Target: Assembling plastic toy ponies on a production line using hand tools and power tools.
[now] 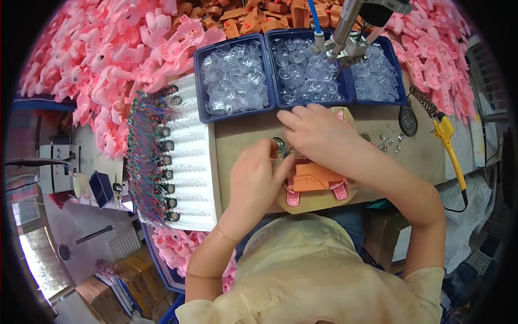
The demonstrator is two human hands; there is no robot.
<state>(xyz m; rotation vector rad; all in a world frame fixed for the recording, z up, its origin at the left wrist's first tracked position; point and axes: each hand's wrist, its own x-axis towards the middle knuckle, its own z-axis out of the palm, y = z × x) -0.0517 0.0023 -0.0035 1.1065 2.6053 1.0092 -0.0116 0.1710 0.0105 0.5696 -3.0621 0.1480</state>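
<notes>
My left hand is closed, its thumb and fingers around a small round speaker with a dark face and metal rim. My right hand reaches across from the right, just beyond the speaker; its fingers are bent, and whatever they pinch is hidden. Below both hands, an orange plastic box sits in a pink toy shell, which lies on a yellowish fixture. A thin wire crosses the orange box. My right wrist covers part of the shell.
Blue trays of clear plastic parts stand beyond my hands, under a metal machine head. At left, a white foam rack carries wired speakers. Pink toy shells heap behind. Small metal pieces and a yellow-handled soldering iron are right.
</notes>
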